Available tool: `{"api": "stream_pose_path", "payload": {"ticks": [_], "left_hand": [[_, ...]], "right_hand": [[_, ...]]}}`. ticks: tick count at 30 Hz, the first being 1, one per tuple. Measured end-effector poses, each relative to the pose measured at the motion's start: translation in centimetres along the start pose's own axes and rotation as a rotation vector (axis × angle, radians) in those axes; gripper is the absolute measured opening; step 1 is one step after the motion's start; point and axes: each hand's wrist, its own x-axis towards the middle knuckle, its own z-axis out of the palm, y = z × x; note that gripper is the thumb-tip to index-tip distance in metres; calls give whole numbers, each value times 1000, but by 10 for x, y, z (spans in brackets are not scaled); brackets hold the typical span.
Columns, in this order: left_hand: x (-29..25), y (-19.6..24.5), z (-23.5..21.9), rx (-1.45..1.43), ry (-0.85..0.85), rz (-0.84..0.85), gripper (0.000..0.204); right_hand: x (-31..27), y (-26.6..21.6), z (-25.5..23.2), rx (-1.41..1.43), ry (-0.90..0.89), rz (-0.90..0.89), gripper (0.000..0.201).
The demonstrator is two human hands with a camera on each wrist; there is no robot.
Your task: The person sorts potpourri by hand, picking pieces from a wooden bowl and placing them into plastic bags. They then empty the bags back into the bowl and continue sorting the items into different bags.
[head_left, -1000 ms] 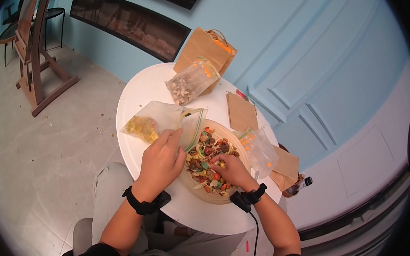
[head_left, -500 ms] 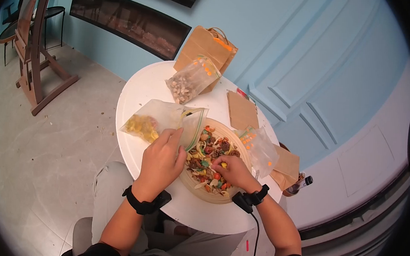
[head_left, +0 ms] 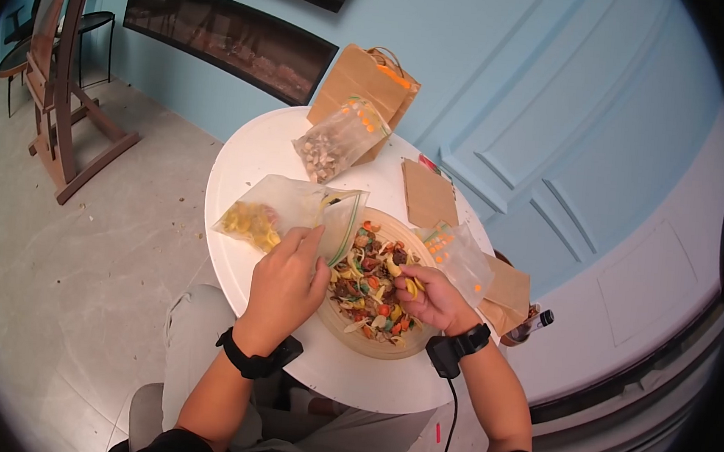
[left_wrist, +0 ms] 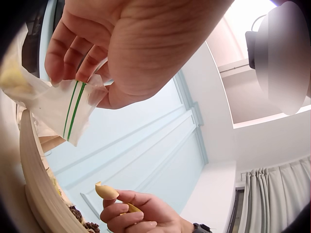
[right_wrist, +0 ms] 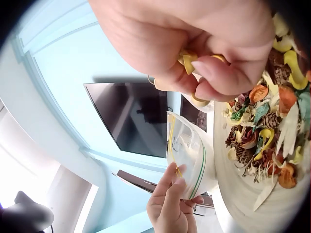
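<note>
My left hand (head_left: 288, 284) grips the opening edge of a clear zip bag (left_wrist: 53, 109) with green seal lines; yellow pieces (head_left: 250, 224) lie in its far end. The bag's mouth leans over the left rim of a round, pale wooden bowl (head_left: 369, 351). Colourful potpourri (right_wrist: 260, 121) fills the bowl: small cones, orange slices, green leaves and pale strips. Above its right side, my right hand (head_left: 437, 304) pinches a curved yellow dried piece (left_wrist: 107, 192) at the fingertips. More yellow (right_wrist: 187, 60) shows between its curled fingers.
Behind the zip bag stand a clear bag of pale brown chunks (head_left: 325, 155) and a brown paper bag (head_left: 348, 76). Right of the bowl lie another clear bag (head_left: 459, 272) and folded brown paper (head_left: 428, 199). A dark bottle (head_left: 531, 326) stands past the table's right edge.
The right hand has lifted out of the potpourri and moved slightly right, with yellow pieces now showing in its fingers. The left hand stays at the bag.
</note>
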Motion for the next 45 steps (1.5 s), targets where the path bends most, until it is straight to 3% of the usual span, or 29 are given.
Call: {"api": "stream_pose_path", "payload": {"ticks": [4, 7, 10, 13, 16, 19, 22, 25, 28, 29, 32, 38, 41, 45], "left_hand": [[0, -2, 3, 7, 0, 13, 41], [0, 2, 6, 2, -13, 20, 39], [-1, 3, 8, -1, -16, 31, 39], [-1, 3, 7, -12, -12, 28, 39], [-1, 0, 5, -10, 6, 26, 38], [0, -1, 1, -40, 33, 3, 38], [2, -1, -2, -83, 80, -8, 38], [3, -1, -1, -100, 100, -4, 38], [2, 1, 3, -96, 81, -7, 38], [3, 2, 4, -90, 73, -9, 37], [2, 2, 7, -75, 60, -7, 38], [2, 6, 7, -58, 50, -13, 37], [2, 7, 7, -65, 38, -25, 37], [2, 6, 8, -60, 31, -16, 37]], "right_hand": [[2, -1, 26, 94, 45, -115, 18], [15, -11, 32, 37, -165, -119, 22], [27, -19, 59, -26, -208, -152, 29], [24, -23, 96, 27, -183, -217, 35], [14, -30, 105, -68, -123, -169, 41], [5, -26, 88, -378, -121, -373, 42], [-1, -25, 55, -884, 60, -240, 35], [5, -7, 7, -1301, -22, -323, 25], [-5, -3, 10, -1722, 12, -205, 17], [-4, 7, 2, -1639, 59, -303, 16], [-2, 11, 0, -1606, 125, -326, 16], [1, 11, -18, -1127, 234, -510, 19], [-17, -1, -18, -1497, 160, -305, 22], [-24, 12, -6, -1719, 179, -277, 22]]}}
